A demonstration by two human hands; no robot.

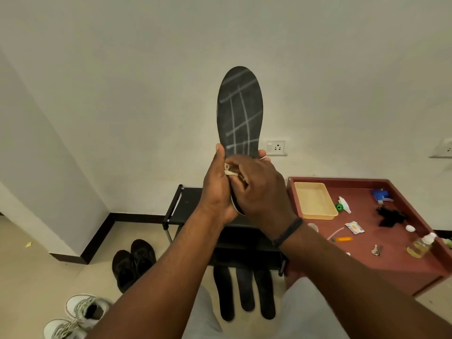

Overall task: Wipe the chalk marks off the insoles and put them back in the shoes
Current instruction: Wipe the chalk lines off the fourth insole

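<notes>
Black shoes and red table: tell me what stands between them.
In the head view, a black shoe rack stands between the black shoes and red table, three dark insoles lying before it.

I see a dark insole [239,111] held upright before the wall, toe up, its face crossed by a grid of white chalk marks [241,123]. Three more dark insoles [244,292] lie side by side on the floor below. Left of them stand a black pair of shoes [133,263] and a white pair [78,314].
</notes>
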